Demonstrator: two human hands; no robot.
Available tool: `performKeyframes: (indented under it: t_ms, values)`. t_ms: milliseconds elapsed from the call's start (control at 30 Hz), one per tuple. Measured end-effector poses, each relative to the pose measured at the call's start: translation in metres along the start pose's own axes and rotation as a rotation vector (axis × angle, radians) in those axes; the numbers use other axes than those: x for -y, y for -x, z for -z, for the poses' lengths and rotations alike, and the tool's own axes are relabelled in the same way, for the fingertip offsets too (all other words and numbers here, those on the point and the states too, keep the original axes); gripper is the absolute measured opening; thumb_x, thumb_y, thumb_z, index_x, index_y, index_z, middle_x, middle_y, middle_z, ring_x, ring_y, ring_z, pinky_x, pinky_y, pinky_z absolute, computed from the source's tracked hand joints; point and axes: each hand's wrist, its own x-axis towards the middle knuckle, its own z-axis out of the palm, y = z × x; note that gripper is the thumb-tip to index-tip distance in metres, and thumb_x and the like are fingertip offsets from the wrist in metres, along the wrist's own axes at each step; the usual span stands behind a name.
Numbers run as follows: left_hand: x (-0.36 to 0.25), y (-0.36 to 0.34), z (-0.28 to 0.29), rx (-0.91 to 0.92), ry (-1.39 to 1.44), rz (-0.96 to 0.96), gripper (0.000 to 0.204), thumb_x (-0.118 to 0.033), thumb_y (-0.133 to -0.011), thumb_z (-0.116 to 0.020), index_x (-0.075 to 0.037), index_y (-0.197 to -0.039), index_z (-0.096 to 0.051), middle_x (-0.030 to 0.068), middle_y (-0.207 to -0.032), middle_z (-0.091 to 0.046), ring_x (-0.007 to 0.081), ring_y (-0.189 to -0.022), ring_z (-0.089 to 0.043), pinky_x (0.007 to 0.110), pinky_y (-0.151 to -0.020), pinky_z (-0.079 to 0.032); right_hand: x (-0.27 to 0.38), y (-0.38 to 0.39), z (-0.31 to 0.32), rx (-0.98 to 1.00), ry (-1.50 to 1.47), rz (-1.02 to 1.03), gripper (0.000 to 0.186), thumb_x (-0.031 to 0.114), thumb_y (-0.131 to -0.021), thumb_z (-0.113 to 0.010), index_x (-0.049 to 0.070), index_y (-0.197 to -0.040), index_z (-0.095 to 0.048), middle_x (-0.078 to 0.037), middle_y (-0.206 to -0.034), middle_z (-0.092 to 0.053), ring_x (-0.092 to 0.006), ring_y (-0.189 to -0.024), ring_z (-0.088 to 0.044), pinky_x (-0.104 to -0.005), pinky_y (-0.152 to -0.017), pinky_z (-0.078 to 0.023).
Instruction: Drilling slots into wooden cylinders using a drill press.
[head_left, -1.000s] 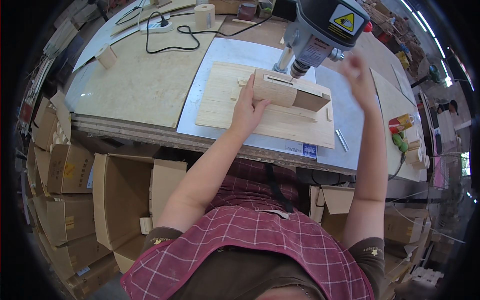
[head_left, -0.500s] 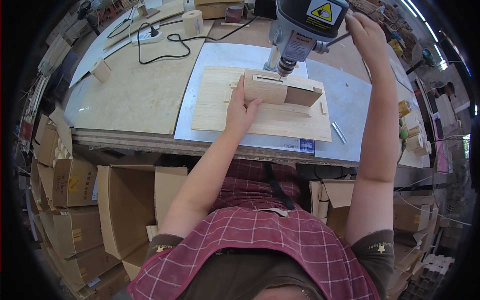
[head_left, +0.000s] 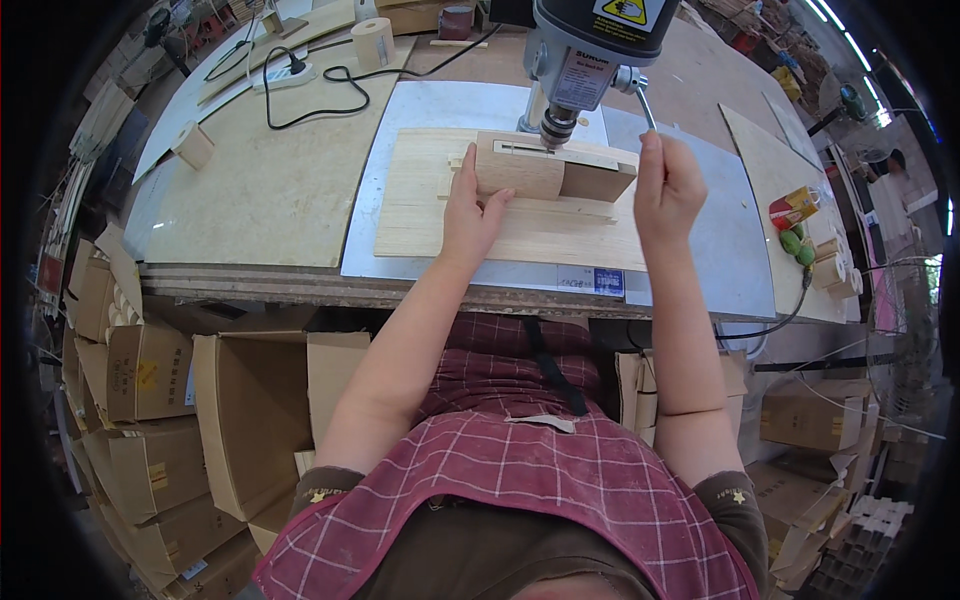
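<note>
Looks like a drilling stroke in hand: the left hand (head_left: pixel 472 222) is clamped on the left end of a long tan wooden block (head_left: pixel 520 175) with a pale slotted strip on top and a darker brown right section, thumb on its front face, fingers along the end. The right hand (head_left: pixel 670 190) is closed round the slim silver metal lever (head_left: pixel 648 108) of the grey-and-black drill press (head_left: pixel 600 60). Block lies on a flat pale wooden board (head_left: pixel 415 215), right under the silver metal chuck (head_left: pixel 558 127); chuck is very near the slotted top, can't tell if the bit is in the wood. My read: next move calls for a steady lever pull, left hand holding the block firm and square, fingers clear of the bit. Main risk is the block creeping or twisting. Around: white-blue flat sheet (head_left: pixel 390 110) under the board, on a large tan surface (head_left: pixel 250 200); looped black cord (head_left: pixel 345 105) and white power strip (head_left: pixel 295 76) back left, well apart from the block; red-and-yellow container (head_left: pixel 794 207) and green rounded fruits (head_left: pixel 797 243) off right; open brown cardboard box (head_left: pixel 265 420) below the front edge. Nothing obvious blocks the lever; the press head hangs over the work and hides part behind it.
</note>
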Motion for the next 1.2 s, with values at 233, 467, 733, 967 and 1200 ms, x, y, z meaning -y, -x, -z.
performKeyframes:
  t_ms: [233, 467, 733, 967, 1200]
  values:
    - [-0.001, -0.001, 0.0, 0.011, -0.002, 0.026, 0.072, -0.01, -0.074, -0.064, -0.003, -0.134, -0.024, 0.0163, -0.103, -0.051, 0.0264, -0.09, -0.052, 0.031, -0.074, -0.044, -0.023, 0.037, -0.027, -0.086, -0.043, 0.026, 0.008, 0.008, -0.082, -0.057, 0.002, -0.078, -0.057, -0.008, -0.066, -0.049, -0.0192, -0.053, -0.044, -0.0273, -0.048, -0.037]
    - [0.003, -0.001, -0.001, 0.016, 0.0, -0.006, 0.073, -0.011, -0.074, -0.064, -0.002, -0.134, -0.024, 0.0163, -0.105, -0.05, 0.0254, -0.09, -0.052, 0.031, -0.073, -0.044, -0.019, 0.026, -0.013, -0.013, -0.031, 0.066, 0.006, 0.008, -0.081, -0.058, 0.003, -0.078, -0.058, -0.008, -0.066, -0.05, -0.0197, -0.054, -0.047, -0.0286, -0.047, -0.038]
    - [-0.004, -0.006, 0.007, 0.092, 0.038, 0.161, 0.078, -0.015, -0.073, -0.067, -0.003, -0.135, -0.022, 0.0186, -0.113, -0.048, 0.0268, -0.098, -0.052, 0.032, -0.079, -0.044, -0.022, -0.118, 0.009, 0.261, 0.156, 0.057, 0.035, 0.032, -0.088, -0.048, 0.0, -0.077, -0.057, -0.012, -0.06, -0.051, -0.0187, -0.053, -0.048, -0.0286, -0.054, -0.039]
    - [-0.015, -0.008, -0.024, 0.189, 0.049, 0.052, 0.08, -0.014, -0.075, -0.064, -0.002, -0.136, -0.014, 0.0237, -0.121, -0.043, 0.0327, -0.105, -0.049, 0.035, -0.085, -0.042, -0.024, -0.174, -0.004, 0.612, 0.174, -0.196, 0.04, 0.028, -0.081, -0.039, -0.005, -0.067, -0.057, -0.018, -0.063, -0.057, -0.0263, -0.062, -0.055, -0.0353, -0.058, -0.042]
    - [-0.008, -0.006, -0.026, 0.169, 0.074, 0.026, 0.079, -0.014, -0.076, -0.063, 0.0, -0.136, -0.014, 0.0242, -0.122, -0.041, 0.034, -0.105, -0.048, 0.035, -0.084, -0.043, -0.027, -0.128, 0.01, 0.324, 0.102, 0.089, 0.036, 0.033, -0.088, -0.048, -0.001, -0.08, -0.058, -0.007, -0.06, -0.052, -0.0142, -0.056, -0.047, -0.0268, -0.056, -0.039]
